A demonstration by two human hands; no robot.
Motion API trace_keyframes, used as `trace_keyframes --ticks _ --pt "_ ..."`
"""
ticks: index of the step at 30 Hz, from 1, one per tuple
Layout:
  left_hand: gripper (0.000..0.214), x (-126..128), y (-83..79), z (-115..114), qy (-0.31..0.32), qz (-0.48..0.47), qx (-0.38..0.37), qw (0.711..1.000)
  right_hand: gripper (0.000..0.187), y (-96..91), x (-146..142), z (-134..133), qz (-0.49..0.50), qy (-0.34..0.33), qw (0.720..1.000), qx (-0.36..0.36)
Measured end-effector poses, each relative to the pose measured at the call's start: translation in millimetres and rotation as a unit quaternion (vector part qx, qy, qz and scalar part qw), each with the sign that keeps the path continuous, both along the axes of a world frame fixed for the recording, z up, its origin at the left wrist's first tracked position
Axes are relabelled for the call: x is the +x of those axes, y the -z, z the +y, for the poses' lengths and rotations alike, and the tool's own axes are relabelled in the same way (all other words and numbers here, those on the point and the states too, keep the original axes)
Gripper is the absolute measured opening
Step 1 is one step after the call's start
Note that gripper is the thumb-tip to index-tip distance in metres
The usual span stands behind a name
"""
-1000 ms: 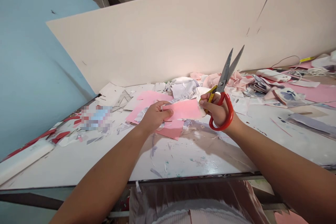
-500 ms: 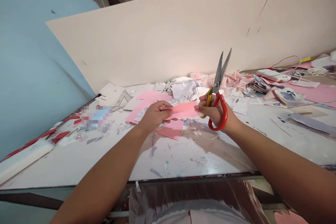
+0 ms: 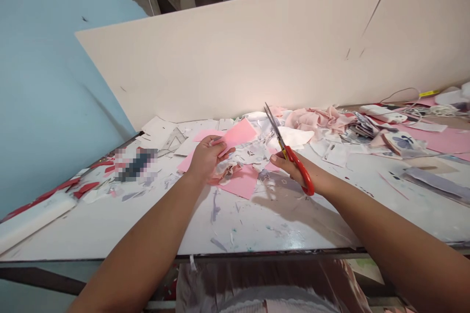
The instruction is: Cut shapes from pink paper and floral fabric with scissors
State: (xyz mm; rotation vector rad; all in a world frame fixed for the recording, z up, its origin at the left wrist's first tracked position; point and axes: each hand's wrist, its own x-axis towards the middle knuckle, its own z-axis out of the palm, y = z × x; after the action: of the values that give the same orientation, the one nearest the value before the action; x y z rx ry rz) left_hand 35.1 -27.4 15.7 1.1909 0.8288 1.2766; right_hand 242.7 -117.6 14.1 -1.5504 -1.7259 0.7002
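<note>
Scissors in the right hand [image 3: 292, 168], pink piece [image 3: 240, 133] in the left hand [image 3: 206, 159]!
Here the right fingers wrap the red handles of the scissors [image 3: 301, 172], blades slanting up and away; the left thumb and fingers pinch the pink piece, which juts right of that grip; below it, a pink sheet [image 3: 242, 185] lies; beyond both grips, crumpled pale-pink cloth [image 3: 318, 121], then a pale panel [image 3: 235, 58].

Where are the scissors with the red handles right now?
In the head view, the scissors are in the right hand, right of the pink piece that the left hand holds, their blades pointing up and to the left.
</note>
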Motion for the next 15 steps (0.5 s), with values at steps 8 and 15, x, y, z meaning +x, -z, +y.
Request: trace_keyframes --ticks 8,15 --pt "0.023 -5.6 1.2 9.9 -0.043 -0.043 0.028 0.998 0.047 2.9 5.6 -1.2 -0.083 -0.049 0.995 -0.037" --pt "0.022 -8.1 -1.0 9.3 -0.062 0.007 0.038 0.997 0.046 4.8 3.5 -1.0 -0.063 -0.026 0.997 -0.022"
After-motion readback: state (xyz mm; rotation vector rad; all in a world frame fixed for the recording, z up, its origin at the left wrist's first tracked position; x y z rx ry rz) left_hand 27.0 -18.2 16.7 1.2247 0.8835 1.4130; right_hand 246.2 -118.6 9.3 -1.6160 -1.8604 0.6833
